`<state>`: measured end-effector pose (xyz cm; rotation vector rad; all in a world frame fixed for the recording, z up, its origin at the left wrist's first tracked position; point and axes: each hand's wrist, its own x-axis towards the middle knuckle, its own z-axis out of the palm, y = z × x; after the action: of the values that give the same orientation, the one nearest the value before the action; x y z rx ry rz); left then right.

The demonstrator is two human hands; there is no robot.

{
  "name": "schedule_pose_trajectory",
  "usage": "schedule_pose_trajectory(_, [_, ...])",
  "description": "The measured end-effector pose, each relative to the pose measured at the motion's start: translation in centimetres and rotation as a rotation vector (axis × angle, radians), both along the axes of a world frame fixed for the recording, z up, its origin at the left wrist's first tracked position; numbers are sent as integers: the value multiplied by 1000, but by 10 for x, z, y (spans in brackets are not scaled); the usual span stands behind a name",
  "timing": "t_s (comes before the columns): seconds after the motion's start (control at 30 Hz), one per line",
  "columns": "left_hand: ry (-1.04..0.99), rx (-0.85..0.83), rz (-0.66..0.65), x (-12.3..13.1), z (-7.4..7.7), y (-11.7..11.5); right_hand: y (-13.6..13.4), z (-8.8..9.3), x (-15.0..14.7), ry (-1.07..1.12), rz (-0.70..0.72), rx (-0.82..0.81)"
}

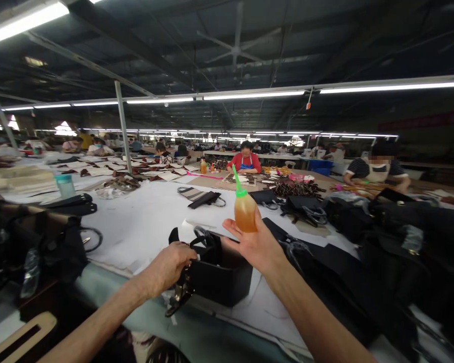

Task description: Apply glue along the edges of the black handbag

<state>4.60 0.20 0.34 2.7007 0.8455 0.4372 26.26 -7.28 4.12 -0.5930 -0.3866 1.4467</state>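
My left hand (pixel 174 262) is closed on the upper edge of a black handbag (pixel 221 282) in front of me, fingers curled over its rim. The bag stands upright with its top open, and black straps and a handle wrapped in clear film (pixel 202 234) show at the opening. Above the bag's right side, my right hand (pixel 259 242) holds a squeeze bottle (pixel 245 214) of amber liquid, its green nozzle pointing up. The fingers of that hand stretch out to the left beneath the bottle, and its thumb is mostly hidden. Gold-coloured metal fittings (pixel 183 287) hang at the bag's left end.
More black bags (pixel 34 242) crowd the left side, and black bag pieces (pixel 325 282) cover the right. A striped strap piece (pixel 200 195) and a teal-lidded jar (pixel 65 186) are on the white tabletop (pixel 136 217). Across the table sits a co-worker in red (pixel 245 160); another (pixel 376 169) works at right.
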Motion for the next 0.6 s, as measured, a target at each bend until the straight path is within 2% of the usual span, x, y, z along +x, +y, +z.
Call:
schedule_pose_trajectory(0.07, [-55,-14,6,-4,-12,-3,-6,-8,2,25,-4,-27])
schedule_pose_trajectory(0.13, [-105,-59,30,-6,-16,-7,-8,-14,4,53,-10,-33])
schedule_pose_trajectory(0.2, [-146,-169,48,-7,-12,-11,-8,-15,6,74,-22,-29])
schedule_pose_trajectory(0.33, [-249,-448,94,-5,8,-14,-8,-15,8,99,-49,-43])
schedule_pose_trajectory(0.4, [-303,-406,179,2,17,-13,-8,-17,8,113,-53,-49])
schedule_pose_trajectory(0.47, [-270,-264,273,13,25,-12,-7,-18,7,126,-52,-52])
schedule_pose_trajectory(0.6, [162,-94,388,46,36,-12,-4,-19,6,139,-54,-52])
